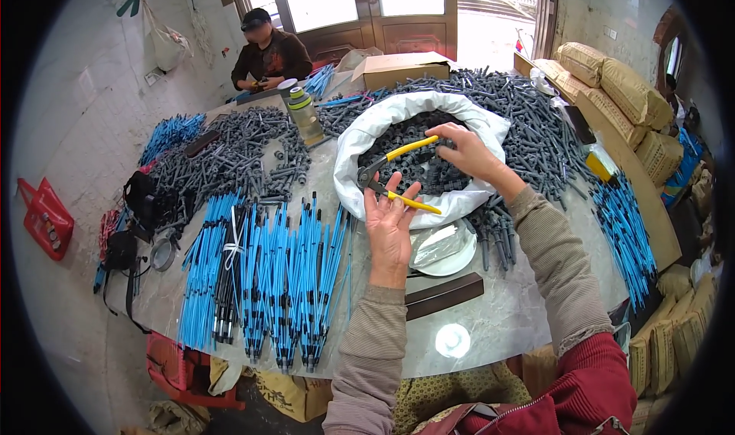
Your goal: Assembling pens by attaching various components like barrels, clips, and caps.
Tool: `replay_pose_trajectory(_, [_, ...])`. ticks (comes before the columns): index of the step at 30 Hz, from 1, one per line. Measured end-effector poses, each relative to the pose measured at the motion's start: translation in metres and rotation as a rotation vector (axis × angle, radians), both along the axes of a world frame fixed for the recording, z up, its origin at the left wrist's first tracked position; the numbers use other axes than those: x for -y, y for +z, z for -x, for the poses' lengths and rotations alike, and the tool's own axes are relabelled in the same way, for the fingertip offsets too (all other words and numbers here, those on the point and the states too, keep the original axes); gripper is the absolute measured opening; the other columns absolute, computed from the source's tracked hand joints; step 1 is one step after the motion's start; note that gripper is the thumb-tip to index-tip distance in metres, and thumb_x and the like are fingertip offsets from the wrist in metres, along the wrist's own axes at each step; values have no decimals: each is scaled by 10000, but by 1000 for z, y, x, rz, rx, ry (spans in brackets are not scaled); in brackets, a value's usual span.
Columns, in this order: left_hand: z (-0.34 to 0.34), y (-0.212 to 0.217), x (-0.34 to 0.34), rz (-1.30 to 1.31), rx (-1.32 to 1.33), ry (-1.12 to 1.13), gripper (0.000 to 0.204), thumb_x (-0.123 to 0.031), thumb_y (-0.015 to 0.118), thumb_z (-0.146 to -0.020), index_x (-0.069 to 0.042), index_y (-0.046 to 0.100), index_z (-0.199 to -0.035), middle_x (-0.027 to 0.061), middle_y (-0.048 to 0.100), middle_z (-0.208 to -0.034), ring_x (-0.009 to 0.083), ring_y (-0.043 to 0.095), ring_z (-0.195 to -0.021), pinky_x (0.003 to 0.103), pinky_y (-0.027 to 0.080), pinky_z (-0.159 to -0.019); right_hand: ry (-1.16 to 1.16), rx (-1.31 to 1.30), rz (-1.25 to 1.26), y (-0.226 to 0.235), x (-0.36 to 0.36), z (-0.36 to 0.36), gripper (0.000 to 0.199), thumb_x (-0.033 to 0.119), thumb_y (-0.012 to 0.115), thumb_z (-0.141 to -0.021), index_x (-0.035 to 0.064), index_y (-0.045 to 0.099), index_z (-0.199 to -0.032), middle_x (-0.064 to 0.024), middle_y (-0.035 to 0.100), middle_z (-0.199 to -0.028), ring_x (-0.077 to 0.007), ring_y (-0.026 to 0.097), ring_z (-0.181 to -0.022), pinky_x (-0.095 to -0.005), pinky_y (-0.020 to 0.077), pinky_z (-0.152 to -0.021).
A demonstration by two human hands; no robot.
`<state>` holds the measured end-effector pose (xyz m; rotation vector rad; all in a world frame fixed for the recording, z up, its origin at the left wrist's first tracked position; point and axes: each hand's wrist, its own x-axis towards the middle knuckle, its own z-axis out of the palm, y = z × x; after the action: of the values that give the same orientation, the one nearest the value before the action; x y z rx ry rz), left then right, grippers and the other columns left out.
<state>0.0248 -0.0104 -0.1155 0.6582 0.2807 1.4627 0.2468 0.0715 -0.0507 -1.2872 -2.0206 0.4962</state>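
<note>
Pliers (394, 176) with yellow handles lie across the open left hand (389, 224); the right hand (467, 150) pinches the upper handle above a white sack (360, 140) of grey fittings (429, 171).

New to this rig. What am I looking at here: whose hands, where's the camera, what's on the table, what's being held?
There is no machine here: a person works with two bare hands. The single picture comes from a wide fisheye camera on their head, looking down, so straight edges bend near the rim and the forearms enter from below.

The left hand is open, palm up, with the lower handle of yellow-handled pliers across its fingers. The right hand has a grip on the upper handle, above a white sack filled with dark grey plastic parts.

On the stone table lie rows of blue rods, heaps of grey fittings, a cardboard box and a bottle. Another person sits at the far end.
</note>
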Motion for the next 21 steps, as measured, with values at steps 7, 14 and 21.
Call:
replay_pose_trajectory(7, [-3, -3, -5, -126, -95, 13, 584, 37, 547, -989, -150, 356, -1509, 154, 437, -1494, 352, 567, -1277, 468, 556, -997, -113, 141, -708, 11, 44, 35, 628, 367, 736, -858, 54, 552, -1371, -155, 637, -1234, -334, 584, -1188, -474, 389, -1017])
replay_pose_trajectory(14, [-7, 18, 8, -179, -187, -5, 627, 28, 600, -967, -129, 362, -1525, 153, 436, -1490, 311, 573, -1265, 444, 567, -987, -76, 428, -617, 6, 88, 48, 1082, 648, 825, -597, 26, 479, -1412, -166, 608, -1087, -326, 598, -1035, -450, 419, -898])
replay_pose_trajectory(21, [-23, 18, 26, -135, -376, -111, 670, 28, 605, -968, -106, 323, -1560, 150, 484, -1449, 277, 597, -1235, 397, 586, -961, -114, 234, -454, -35, 111, 40, 702, 239, 805, -769, 3, 499, -1355, -186, 540, -1087, -372, 595, -1023, -450, 491, -844])
